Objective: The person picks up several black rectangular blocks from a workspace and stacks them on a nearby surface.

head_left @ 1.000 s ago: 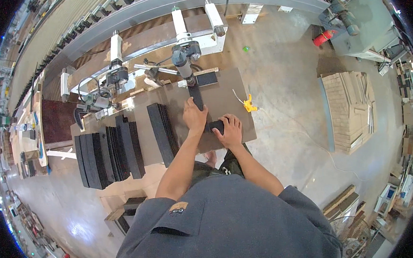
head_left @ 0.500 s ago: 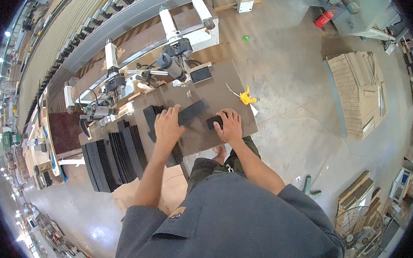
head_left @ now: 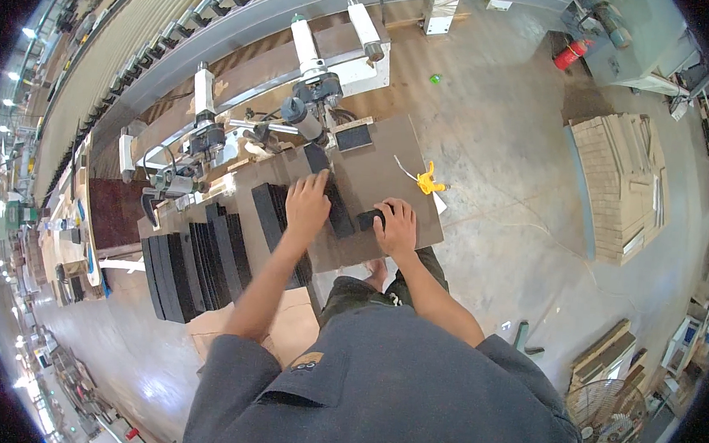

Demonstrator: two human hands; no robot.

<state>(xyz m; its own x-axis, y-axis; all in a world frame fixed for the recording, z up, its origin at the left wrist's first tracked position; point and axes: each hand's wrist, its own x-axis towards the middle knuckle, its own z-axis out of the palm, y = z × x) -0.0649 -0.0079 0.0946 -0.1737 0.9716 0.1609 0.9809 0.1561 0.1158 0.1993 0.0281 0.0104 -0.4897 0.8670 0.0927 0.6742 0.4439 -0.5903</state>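
Note:
A long black strip point(head_left: 339, 212) lies on the brown tabletop point(head_left: 390, 167), its far end by the machine. My left hand point(head_left: 308, 206) grips it from the left side, fingers over its middle. To the right, my right hand point(head_left: 397, 228) curls round a small black block point(head_left: 368, 220) near the table's front edge; its fingers partly cover the block. Left of my left hand stands a short row of black strips point(head_left: 269, 216), partly hidden by my forearm.
Several more black strips point(head_left: 197, 265) stand at the table's left. The drilling-type machine point(head_left: 300, 113) lines the far edge, with a black pad point(head_left: 353, 137) beside it. A yellow air gun point(head_left: 428, 180) hangs off the right edge. Stacked boards point(head_left: 616, 185) sit farther right.
My left hand has turned the strip from slanting rightward to pointing toward the machine, its far end moving left and away. My right hand stays on the small block.

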